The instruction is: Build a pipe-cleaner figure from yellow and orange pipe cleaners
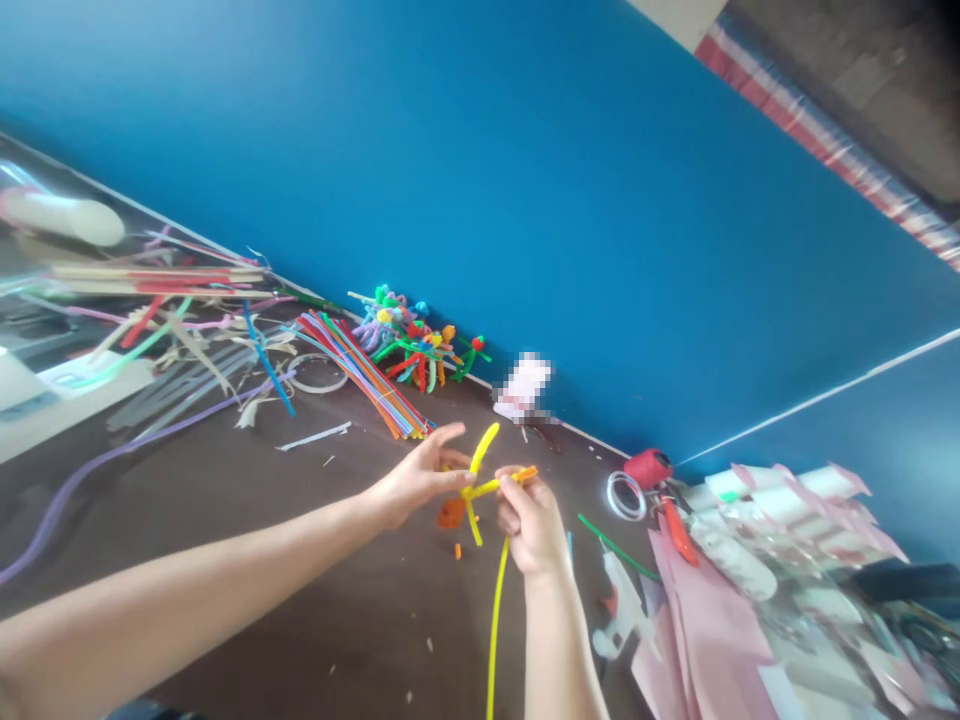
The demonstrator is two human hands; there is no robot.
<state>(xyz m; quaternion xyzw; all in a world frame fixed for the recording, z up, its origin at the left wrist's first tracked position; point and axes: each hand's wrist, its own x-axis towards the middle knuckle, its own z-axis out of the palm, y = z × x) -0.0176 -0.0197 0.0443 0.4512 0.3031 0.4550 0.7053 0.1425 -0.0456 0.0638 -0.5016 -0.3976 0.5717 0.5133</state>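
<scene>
Two bare hands meet at the centre of the frame over one yellow pipe-cleaner piece (475,490), fuzzy and branching into several thin arms. The right hand (531,515) pinches one arm between thumb and fingers, near an orange tip; the left hand (420,482) has its fingers parted and its thumb at the joint, and whether it grips is unclear. One flat orange part (450,514) sits just under the joint, one orange scrap (458,551) lies below it, and one long yellow strand (497,630) runs from beside the right hand to the bottom edge. Upper left of centre, one straight multicoloured bundle (367,378) lies by a heap of fuzzy figures (420,345), too tangled to count. Two rings show: one pale (345,376), left of centre, and one glossy white (642,503), right of centre, beside one red spool (647,468). At lower right lie one thin green stem (619,548), one white glue gun (626,610) and smooth pink sheets (720,625), all on the dark brown tabletop (360,610).
</scene>
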